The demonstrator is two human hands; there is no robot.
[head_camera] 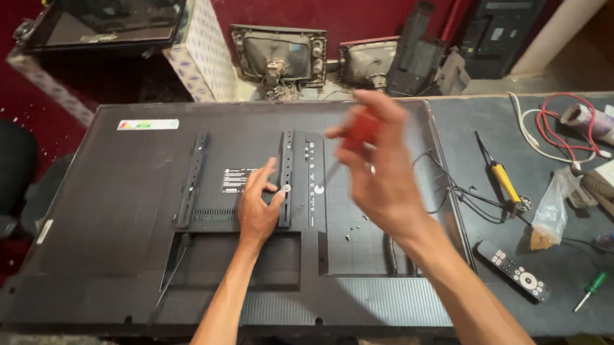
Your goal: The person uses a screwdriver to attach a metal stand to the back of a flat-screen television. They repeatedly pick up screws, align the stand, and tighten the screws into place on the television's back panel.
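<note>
On the grey workbench (584, 282) a flat television (138, 254) lies face down, its long axis running left to right and its dark, matte plastic back turned up. Two black metal mounting rails stand across it, from near to far. The left hand (258, 208) rests flat beside the right-hand rail (286, 178), fingers slightly spread, the thumb touching a small silver screw (286, 188). The right hand (378, 170) is raised above the panel, blurred, closed on a red-handled screwdriver (361, 130); which way its shaft points I cannot tell
</note>
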